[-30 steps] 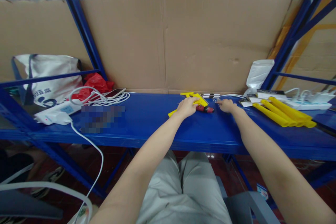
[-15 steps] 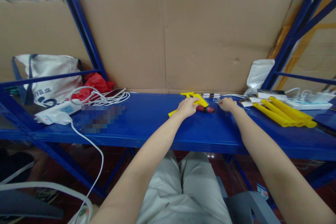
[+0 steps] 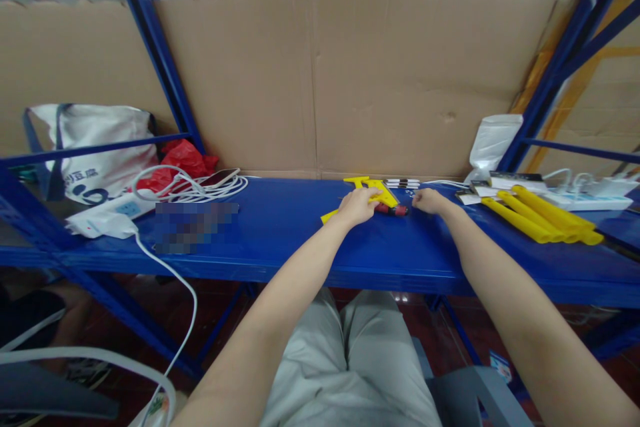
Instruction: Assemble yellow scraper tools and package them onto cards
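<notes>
- Your left hand (image 3: pixel 356 207) grasps the yellow, angular plastic piece (image 3: pixel 388 198): probably light, stiff, slickish (pinch its broad body).
- Your right hand (image 3: pixel 429 201) curls, contents unclear.

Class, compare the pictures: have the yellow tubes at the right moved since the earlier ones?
No. The yellow tubes show no shift in any direction: against the blue post behind them, they lie where they lay before.

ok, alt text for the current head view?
A person's left hand holds a yellow piece on a blue shelf, beside a red-and-black tool; the right hand is by small bits. Yellow tubes lie right, white cables left.
</notes>
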### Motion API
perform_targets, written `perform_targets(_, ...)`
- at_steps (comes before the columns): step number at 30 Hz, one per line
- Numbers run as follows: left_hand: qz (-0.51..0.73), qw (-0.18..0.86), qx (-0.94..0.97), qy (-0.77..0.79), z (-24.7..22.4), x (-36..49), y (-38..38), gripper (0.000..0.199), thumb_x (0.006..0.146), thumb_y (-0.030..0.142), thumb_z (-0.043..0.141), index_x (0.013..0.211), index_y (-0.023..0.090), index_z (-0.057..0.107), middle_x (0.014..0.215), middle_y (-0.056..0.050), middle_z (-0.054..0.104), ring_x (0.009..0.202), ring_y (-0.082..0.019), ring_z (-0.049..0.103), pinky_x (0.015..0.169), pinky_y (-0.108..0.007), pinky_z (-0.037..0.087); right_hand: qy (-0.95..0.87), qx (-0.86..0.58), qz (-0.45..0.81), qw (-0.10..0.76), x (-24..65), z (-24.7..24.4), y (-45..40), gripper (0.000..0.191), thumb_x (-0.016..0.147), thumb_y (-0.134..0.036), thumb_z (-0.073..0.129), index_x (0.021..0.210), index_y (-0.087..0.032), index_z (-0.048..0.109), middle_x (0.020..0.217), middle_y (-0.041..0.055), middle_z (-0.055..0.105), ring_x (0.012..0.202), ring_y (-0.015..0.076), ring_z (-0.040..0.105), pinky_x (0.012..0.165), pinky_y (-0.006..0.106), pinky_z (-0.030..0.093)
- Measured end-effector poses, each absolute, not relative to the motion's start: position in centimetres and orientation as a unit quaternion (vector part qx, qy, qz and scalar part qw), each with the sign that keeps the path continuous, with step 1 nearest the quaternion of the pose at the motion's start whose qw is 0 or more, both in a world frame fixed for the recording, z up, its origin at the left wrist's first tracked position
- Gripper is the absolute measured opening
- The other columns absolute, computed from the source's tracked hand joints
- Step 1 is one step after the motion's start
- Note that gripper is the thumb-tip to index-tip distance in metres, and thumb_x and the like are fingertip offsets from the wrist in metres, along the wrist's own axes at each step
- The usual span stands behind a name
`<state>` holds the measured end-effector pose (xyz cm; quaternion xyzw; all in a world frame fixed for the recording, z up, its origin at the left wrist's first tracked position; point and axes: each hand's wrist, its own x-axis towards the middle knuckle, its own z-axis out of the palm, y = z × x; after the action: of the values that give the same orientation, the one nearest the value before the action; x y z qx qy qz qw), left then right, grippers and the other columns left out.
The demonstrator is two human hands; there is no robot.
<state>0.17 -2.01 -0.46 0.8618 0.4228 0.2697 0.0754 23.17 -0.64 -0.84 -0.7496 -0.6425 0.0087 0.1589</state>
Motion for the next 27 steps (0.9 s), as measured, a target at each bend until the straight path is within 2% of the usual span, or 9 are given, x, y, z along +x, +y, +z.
perform_targets(4,0.264,0.068,0.864,0.424,-0.5,0.1,-2.0,0.035,0.086,0.025,0.053,0.120,0.027,0.060,0.128,-0.001,0.059,0.120,-0.020,0.052,0.101,-0.031,0.040,-0.647,-0.750,0.053,0.125,22.6,-0.5,-0.9,0.013,0.068,-0.013,0.057,0.068,-0.018,0.069,0.071,0.0063,0.068,0.074,0.0199,0.065,0.071,0.028,0.050)
perform_targets(8,0.259,0.066,0.865,0.424,-0.5,0.1,-2.0,0.035,0.086,0.025,0.054,0.120,0.027,0.061,0.128,-0.002,0.059,0.119,-0.020,0.053,0.100,-0.031,0.041,-0.651,-0.745,0.075,0.122,22.1,-0.2,-1.3,0.013,0.068,-0.012,0.056,0.066,-0.017,0.068,0.068,0.0054,0.068,0.070,0.0194,0.064,0.067,0.027,0.049)
perform_targets(11,0.253,0.065,0.862,0.434,-0.4,0.1,-2.1,0.035,0.086,0.026,0.054,0.120,0.028,0.061,0.127,-0.001,0.059,0.118,-0.021,0.054,0.100,-0.032,0.041,-0.648,-0.748,0.063,0.128,21.9,-0.1,-1.3,0.014,0.068,-0.010,0.056,0.061,-0.017,0.066,0.072,0.0069,0.069,0.076,0.0207,0.065,0.073,0.028,0.048)
perform_targets(14,0.249,0.065,0.864,0.433,-0.3,0.1,-2.2,0.034,0.086,0.025,0.055,0.119,0.028,0.061,0.127,-0.001,0.060,0.118,-0.020,0.054,0.100,-0.031,0.041,-0.655,-0.733,0.050,0.177,21.6,0.1,-1.2,0.015,0.068,-0.008,0.055,0.061,-0.017,0.064,0.079,0.0074,0.070,0.084,0.0209,0.065,0.079,0.027,0.047)
perform_targets(21,0.227,0.061,0.878,0.417,-0.3,0.1,-2.4,0.031,0.084,0.026,0.057,0.114,0.024,0.065,0.117,-0.004,0.065,0.112,-0.022,0.058,0.095,-0.032,0.044,-0.674,-0.628,0.092,0.377,19.4,0.7,-1.6,0.010,0.073,-0.020,0.055,0.074,-0.016,0.064,0.089,0.0062,0.069,0.089,0.0184,0.062,0.085,0.030,0.045)
perform_targets(27,0.220,0.050,0.891,0.393,-0.3,0.1,-2.6,0.029,0.084,0.025,0.056,0.111,0.025,0.066,0.112,-0.004,0.068,0.109,-0.023,0.060,0.091,-0.032,0.046,-0.688,-0.606,0.124,0.380,17.4,0.3,-1.8,0.007,0.070,-0.018,0.056,0.070,-0.017,0.063,0.083,0.0050,0.068,0.082,0.0179,0.062,0.082,0.032,0.047)
